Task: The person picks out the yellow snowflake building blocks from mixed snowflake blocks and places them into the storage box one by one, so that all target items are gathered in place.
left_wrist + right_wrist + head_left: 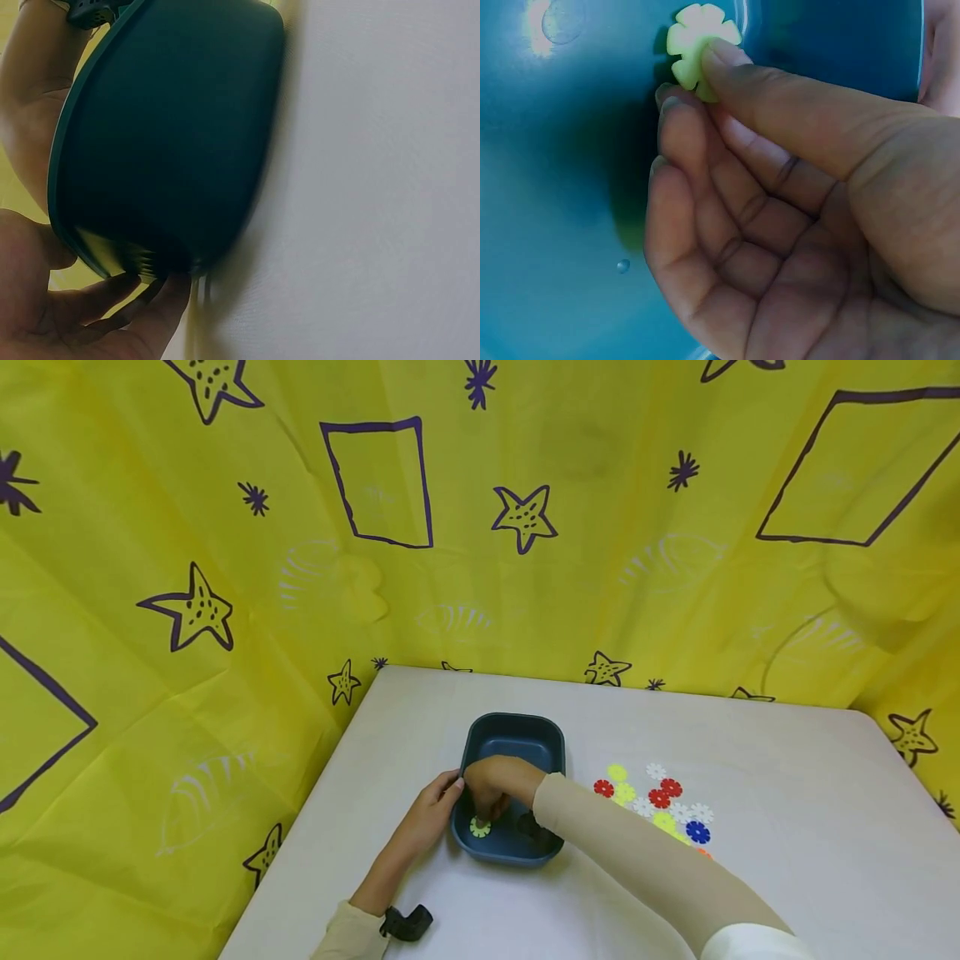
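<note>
A dark teal plastic tub (512, 862) sits on the table with my right hand (501, 781) reaching down inside it. Between thumb and fingertips that hand pinches a pale yellow flower-shaped notched disc (694, 37), close over the tub's floor in the right wrist view. In the head view the disc shows near the tub's front left corner. My left hand (431, 810) holds the tub's left side. Its thumb lies at the rim and its fingers (169, 307) touch the outer wall. The other fingers of my right hand curl loosely beneath the disc.
Right of the tub lie several notched discs: yellow ones (617, 772), red ones (671, 787), white ones (656, 772), a blue one (698, 832) and an orange one, partly behind my right forearm (637, 860). A yellow patterned cloth (480, 585) hangs behind the white table (810, 827).
</note>
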`<state>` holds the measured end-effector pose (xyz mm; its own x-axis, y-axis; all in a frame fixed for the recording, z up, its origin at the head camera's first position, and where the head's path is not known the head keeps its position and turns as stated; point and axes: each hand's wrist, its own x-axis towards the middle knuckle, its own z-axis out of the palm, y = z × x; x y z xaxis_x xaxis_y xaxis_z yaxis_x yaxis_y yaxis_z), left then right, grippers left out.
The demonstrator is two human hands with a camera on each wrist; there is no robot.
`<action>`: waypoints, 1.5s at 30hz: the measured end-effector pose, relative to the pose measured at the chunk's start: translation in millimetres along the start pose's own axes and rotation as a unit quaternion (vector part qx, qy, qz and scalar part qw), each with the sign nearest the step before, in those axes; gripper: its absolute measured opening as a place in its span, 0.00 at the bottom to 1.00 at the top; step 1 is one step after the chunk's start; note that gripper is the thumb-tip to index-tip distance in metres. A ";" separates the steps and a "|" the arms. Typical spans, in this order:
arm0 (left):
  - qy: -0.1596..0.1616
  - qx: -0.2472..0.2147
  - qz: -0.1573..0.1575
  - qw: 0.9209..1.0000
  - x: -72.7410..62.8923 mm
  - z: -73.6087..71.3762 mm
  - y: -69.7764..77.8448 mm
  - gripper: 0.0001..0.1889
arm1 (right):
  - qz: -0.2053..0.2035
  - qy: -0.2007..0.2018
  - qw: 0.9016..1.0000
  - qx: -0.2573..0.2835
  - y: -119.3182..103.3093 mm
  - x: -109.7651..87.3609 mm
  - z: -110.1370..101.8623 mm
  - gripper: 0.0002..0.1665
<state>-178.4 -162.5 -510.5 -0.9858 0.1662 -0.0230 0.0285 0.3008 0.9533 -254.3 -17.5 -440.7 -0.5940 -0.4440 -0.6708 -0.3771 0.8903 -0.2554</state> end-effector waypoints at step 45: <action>-0.001 0.020 -0.009 1.000 0.9 -0.2 -0.9 0.27 | -0.153 0.118 0.981 0.030 60.4 -55.8 -43.1 0.15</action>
<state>-179.3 -162.8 -511.3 -0.9858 0.1629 -0.0411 0.0173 0.3414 0.9398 -274.5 56.7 -388.7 -0.6100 -0.6964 -0.3782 -0.5257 0.7127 -0.4645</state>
